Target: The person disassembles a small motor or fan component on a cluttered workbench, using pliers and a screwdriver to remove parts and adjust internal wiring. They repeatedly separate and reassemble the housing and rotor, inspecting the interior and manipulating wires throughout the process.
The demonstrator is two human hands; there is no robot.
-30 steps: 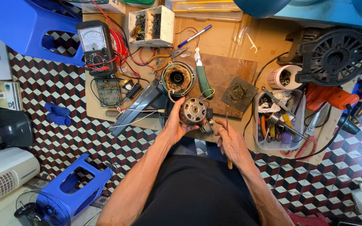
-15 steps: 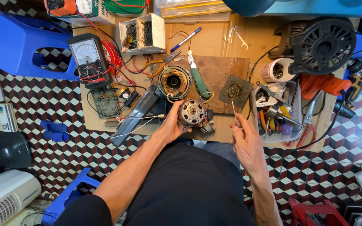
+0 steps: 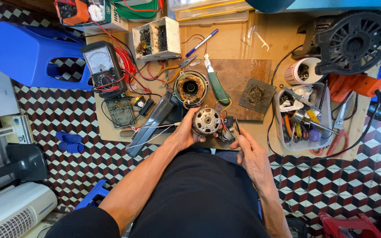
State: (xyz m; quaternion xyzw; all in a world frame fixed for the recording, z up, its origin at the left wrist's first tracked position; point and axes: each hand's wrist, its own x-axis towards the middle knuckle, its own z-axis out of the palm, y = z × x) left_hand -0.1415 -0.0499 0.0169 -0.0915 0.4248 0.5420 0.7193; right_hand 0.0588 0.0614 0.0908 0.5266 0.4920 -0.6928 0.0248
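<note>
My left hand (image 3: 184, 133) grips a small round metal motor (image 3: 206, 120) at the near edge of a cardboard work mat (image 3: 283, 39). Thin wires trail from the motor to the left. My right hand (image 3: 252, 152) sits just right of the motor and pinches a thin dark tool (image 3: 237, 128) that points up toward the motor's side. A copper-wound stator (image 3: 191, 88) lies just beyond the motor, with a green-handled knife (image 3: 217, 85) beside it.
An analog multimeter (image 3: 102, 67) with red leads lies at left, a white parts box (image 3: 157, 39) behind. A clear tool tray (image 3: 303, 121), black fan motor housing (image 3: 353, 42) and orange drill (image 3: 353, 86) stand right. A blue stool (image 3: 31, 55) is far left on checkered floor.
My right hand swung out to the right by the tray, then came back next to the motor holding the thin tool. My left hand stayed on the motor.
</note>
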